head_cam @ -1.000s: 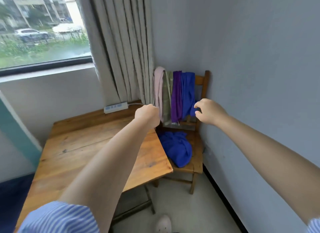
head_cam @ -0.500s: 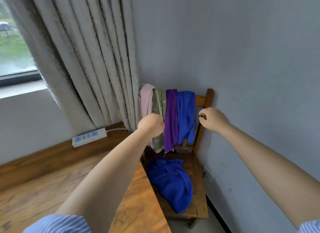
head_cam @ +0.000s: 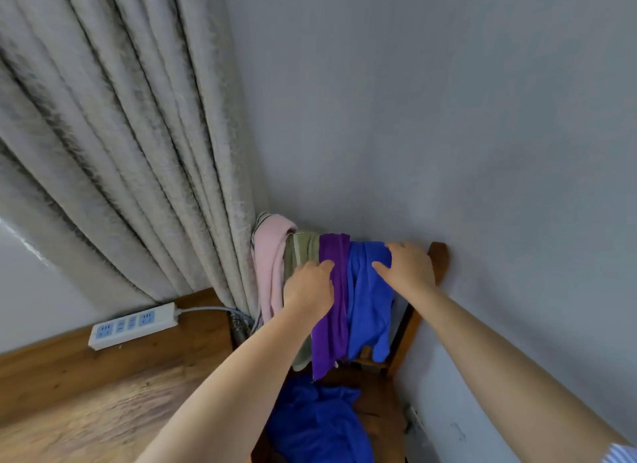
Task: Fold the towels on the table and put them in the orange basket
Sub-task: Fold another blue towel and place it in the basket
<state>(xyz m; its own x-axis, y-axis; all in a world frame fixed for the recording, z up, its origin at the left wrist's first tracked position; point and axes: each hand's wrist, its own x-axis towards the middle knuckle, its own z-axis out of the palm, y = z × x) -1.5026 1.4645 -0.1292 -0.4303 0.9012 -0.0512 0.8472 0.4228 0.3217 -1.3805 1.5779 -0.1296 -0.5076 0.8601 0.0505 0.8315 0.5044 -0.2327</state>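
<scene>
Head camera looks down into the corner, where four towels hang side by side over the back of a wooden chair (head_cam: 437,256): a pink towel (head_cam: 270,262) against the curtain (head_cam: 120,152), then a green towel (head_cam: 303,247), a purple towel (head_cam: 332,311) and a blue towel (head_cam: 367,307). Another blue cloth (head_cam: 317,424) lies bunched on the chair seat below. None of them is on the table (head_cam: 103,404) yet, and the orange basket is nowhere in sight.

Right hand (head_cam: 408,269) rests on top of the blue towel at the chair rail, fingers spread and pressing into the cloth, thumb down the front. Left hand (head_cam: 308,287) lies over the green and purple towels with its fingers bent; whether it has actually pinched any cloth I cannot tell from this angle.

These look light, limp and soft (no stiffness at all), so they should slide off the rail easily and sag wherever they are not held. I'd take the blue one at its top fold, near both edges, so it comes away flat rather than dragging its neighbours
</scene>
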